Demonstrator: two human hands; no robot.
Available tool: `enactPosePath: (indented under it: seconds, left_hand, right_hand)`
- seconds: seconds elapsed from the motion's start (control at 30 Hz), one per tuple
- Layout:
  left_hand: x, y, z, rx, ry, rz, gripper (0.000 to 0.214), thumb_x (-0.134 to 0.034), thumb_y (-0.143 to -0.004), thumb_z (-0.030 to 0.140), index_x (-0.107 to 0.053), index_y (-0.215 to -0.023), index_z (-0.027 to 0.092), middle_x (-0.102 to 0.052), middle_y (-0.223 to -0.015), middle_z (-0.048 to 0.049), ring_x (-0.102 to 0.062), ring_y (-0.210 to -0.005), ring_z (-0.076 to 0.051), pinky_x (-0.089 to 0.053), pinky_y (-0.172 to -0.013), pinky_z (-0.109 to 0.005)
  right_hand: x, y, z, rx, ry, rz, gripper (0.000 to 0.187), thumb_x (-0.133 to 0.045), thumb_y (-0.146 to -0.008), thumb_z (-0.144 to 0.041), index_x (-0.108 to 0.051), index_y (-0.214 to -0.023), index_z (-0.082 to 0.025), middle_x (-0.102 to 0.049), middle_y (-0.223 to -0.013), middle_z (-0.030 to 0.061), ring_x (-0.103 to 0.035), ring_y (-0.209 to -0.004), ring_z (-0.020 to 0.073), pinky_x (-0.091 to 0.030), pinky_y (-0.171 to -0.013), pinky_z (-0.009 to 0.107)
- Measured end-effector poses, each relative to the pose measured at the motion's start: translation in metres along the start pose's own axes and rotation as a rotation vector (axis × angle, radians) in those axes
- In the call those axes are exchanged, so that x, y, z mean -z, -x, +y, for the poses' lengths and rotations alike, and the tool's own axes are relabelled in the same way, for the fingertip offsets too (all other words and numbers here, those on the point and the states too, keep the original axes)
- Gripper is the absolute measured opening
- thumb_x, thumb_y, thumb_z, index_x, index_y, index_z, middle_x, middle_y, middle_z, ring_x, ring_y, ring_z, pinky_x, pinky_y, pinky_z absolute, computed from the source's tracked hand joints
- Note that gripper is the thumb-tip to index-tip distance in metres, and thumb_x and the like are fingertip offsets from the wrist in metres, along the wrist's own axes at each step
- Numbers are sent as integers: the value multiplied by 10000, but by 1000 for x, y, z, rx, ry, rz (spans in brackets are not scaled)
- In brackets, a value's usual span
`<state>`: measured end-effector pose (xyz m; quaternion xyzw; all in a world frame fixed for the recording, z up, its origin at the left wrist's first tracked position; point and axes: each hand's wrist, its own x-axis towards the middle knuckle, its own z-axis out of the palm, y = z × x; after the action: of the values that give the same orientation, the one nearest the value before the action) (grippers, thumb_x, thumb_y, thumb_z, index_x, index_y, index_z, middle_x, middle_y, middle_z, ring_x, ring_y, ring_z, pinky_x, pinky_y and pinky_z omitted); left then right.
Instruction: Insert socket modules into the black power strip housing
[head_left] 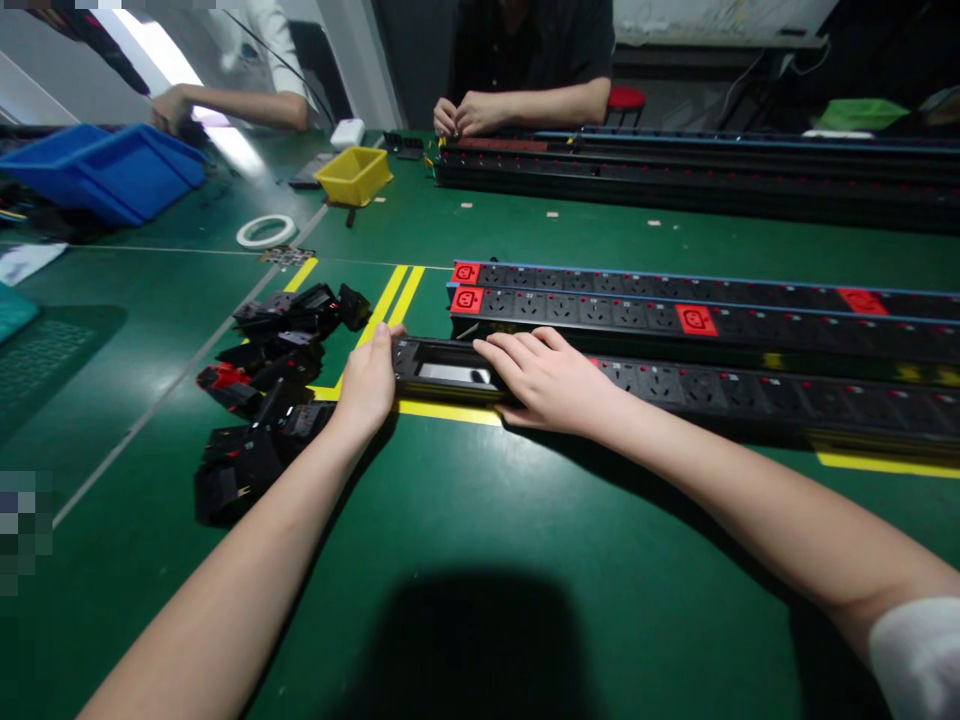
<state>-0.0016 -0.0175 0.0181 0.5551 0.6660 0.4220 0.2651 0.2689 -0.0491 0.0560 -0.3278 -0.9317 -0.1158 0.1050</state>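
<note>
1. While a yellow plastic bin (353, 174) and a blue plastic bin (105, 170) sit far back on the green tabletop (465, 520), their contents stay hidden.
2. Left hand (367, 380) cups the end of the long black socket strip (750, 395); its grip is curled against it.
3. Right hand (551, 378) lies flat on top, fingers open.

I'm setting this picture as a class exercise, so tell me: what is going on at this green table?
A person steadies a long black power strip on the green table. The left hand cups its open end, and the right hand lies flat on top beside an empty slot. A heap of loose black socket modules sits by the left hand. Two more strips lie behind, and a co-worker's hands work opposite.
</note>
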Motion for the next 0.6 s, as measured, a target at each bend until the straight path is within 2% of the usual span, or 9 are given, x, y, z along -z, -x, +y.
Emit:
enactPosePath:
  seconds: [0.13, 0.27, 0.33, 0.47, 0.6]
  left_hand:
    - [-6, 7, 2, -55, 9, -57, 814, -292, -1013, 746, -768, -1225, 120, -771, -1290, -181, -684, -1296, -333, -463, -1205, -462]
    - [-12, 11, -1, -118, 2, -88, 603, -456, -1004, 620, -731, -1276, 157, -730, -1385, -165, -651, -1345, -315, -431, -1237, -476]
    - [-15, 13, -4, -127, -4, -68, 500, -493, -996, 546, -715, -1260, 183, -731, -1358, -144, -657, -1311, -297, -444, -1213, -472]
    - [-19, 16, -7, -88, -23, 130, 324, -590, -951, 461, -601, -1159, 212, -688, -1122, -88, -669, -1084, -252, -510, -1034, -423]
    - [-18, 18, -3, -61, -30, 162, 253, -647, -923, 417, -458, -954, 251, -551, -878, 12, -585, -813, -188, -455, -786, -343]
  right_hand:
    - [0, 0, 0, -8, -7, -10, 683, -571, -999, -380, -438, -1563, -19, -617, -1473, 237, -633, -1173, 356, -435, -978, 462]
    - [0, -1, 0, -9, -16, -9, 685, -569, -999, -382, -434, -1563, -19, -618, -1473, 242, -630, -1175, 359, -437, -973, 465]
    - [0, -1, 0, -10, -24, -14, 689, -574, -994, -374, -432, -1566, -17, -614, -1476, 243, -631, -1178, 359, -436, -975, 466]
    - [1, -1, 1, -14, -50, -24, 690, -569, -995, -361, -422, -1572, -12, -603, -1489, 250, -632, -1191, 365, -441, -988, 474]
    - [3, -1, 3, -39, -117, -44, 702, -580, -992, -384, -424, -1562, -5, -609, -1484, 251, -631, -1222, 380, -454, -1019, 495]
